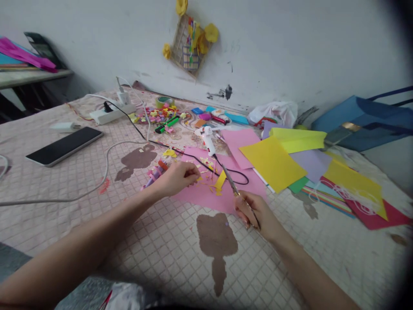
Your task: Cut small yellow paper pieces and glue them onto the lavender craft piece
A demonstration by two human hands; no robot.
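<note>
In the head view my right hand [253, 211] is wrapped round the handles of a pair of scissors [231, 181], whose blades point up and away over a pink paper sheet [193, 196]. My left hand [178, 177] hovers at that sheet's left side, its fingers pinched together; whatever is between them is too small to make out. A folded yellow paper strip [220, 182] lies close to the scissor blades, among small cut scraps. Beyond it a white glue gun [208, 141] rests with its black cord trailing across the sheet.
Coloured paper sheets [274, 163] overlap on the right, near a blue bag [371, 120]. A phone [66, 145] lies at left, with a power strip [111, 114] and cables behind. A green cutter [167, 124], paper flowers [151, 115] and tape [164, 101] sit towards the wall.
</note>
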